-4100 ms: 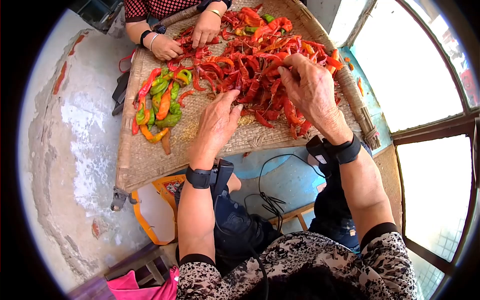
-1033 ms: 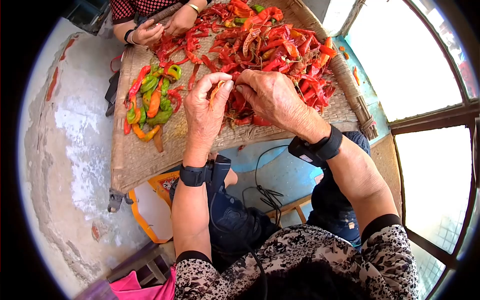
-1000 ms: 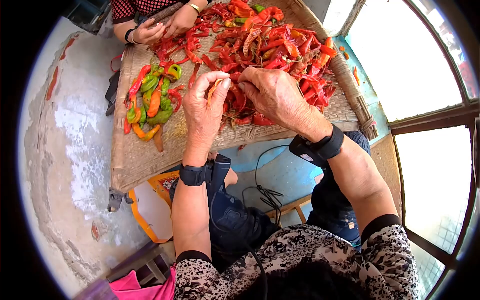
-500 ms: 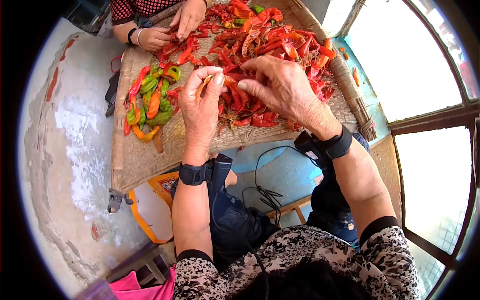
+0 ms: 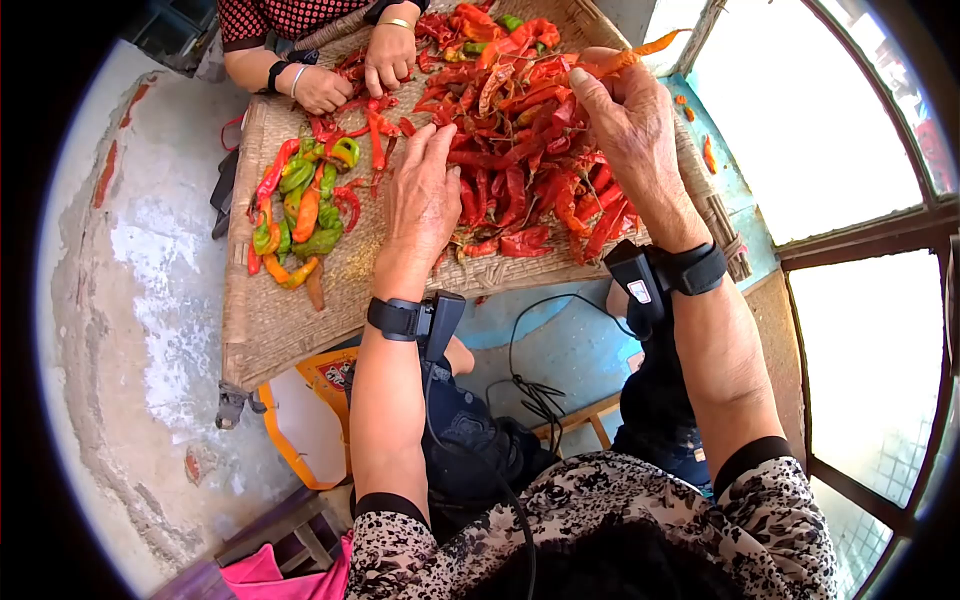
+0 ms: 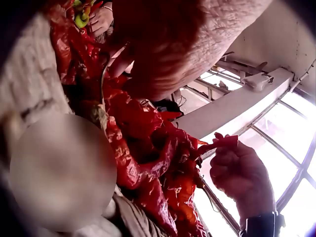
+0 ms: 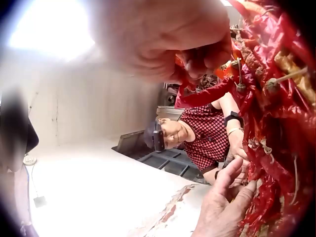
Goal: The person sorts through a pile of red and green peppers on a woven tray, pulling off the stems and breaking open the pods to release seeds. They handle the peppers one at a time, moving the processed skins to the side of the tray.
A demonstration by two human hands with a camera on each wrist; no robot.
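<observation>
A heap of red peppers (image 5: 520,150) covers the middle and right of the woven tray (image 5: 290,340). At the heap's left edge my left hand (image 5: 425,200) rests with extended fingers against the peppers. My right hand (image 5: 637,135) is raised over the heap's right side, its fingers curled round an orange-red pepper (image 5: 655,45) whose tip sticks out to the right. In the left wrist view that right hand (image 6: 239,175) pinches a red piece (image 6: 227,142). The right wrist view shows a red pepper (image 7: 205,95) hanging by the right hand (image 7: 168,44).
Green, orange and red peppers (image 5: 310,205) lie in a separate pile on the tray's left. Across the tray, another person's hands (image 5: 390,55) work among red peppers. Windows (image 5: 810,120) stand at the right, a cable (image 5: 535,385) hangs below, and an orange-edged container (image 5: 300,425) is under the tray.
My right hand has moved away from my left, up and right over the heap. My left hand has let go of the orange pepper and lowered to the heap's edge. The other person's hands moved slightly.
</observation>
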